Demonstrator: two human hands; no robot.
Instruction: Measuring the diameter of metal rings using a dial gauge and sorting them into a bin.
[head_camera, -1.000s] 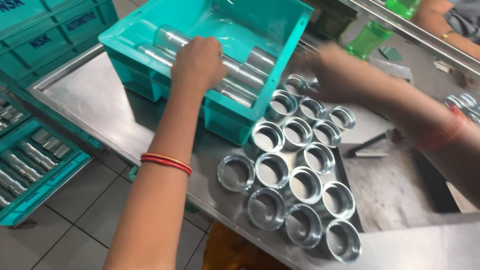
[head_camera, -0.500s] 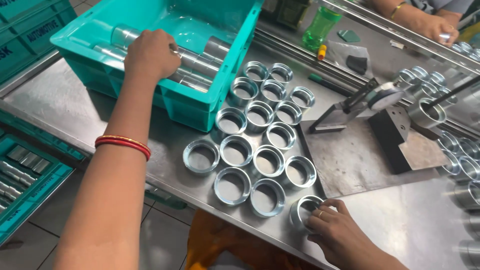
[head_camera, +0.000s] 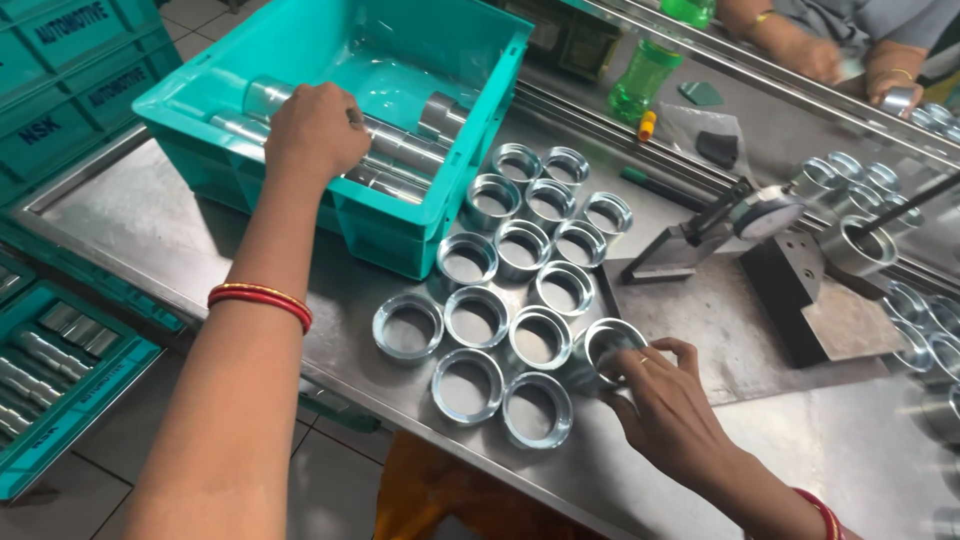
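My left hand (head_camera: 315, 125) reaches into a teal plastic crate (head_camera: 300, 215) and curls over a long stack of shiny metal rings (head_camera: 405, 150) lying inside it. Several loose metal rings (head_camera: 520, 250) stand open side up in rows on the steel table (head_camera: 130, 230) in front of the crate. My right hand (head_camera: 665, 400) is at the right edge of that group. Its fingertips pinch one metal ring (head_camera: 603, 342), which is slightly tilted.
A dial gauge (head_camera: 765, 215) on a stand rests on a dark plate (head_camera: 700, 330) to the right. More rings (head_camera: 860, 245) lie beyond it. A green bottle (head_camera: 640, 80) and another person's hands (head_camera: 810, 55) are at the back. Teal crates (head_camera: 60, 60) stand at left.
My right hand has swung from the far side of the rings to their near right edge and taken hold of one ring. My left hand stays in the crate.
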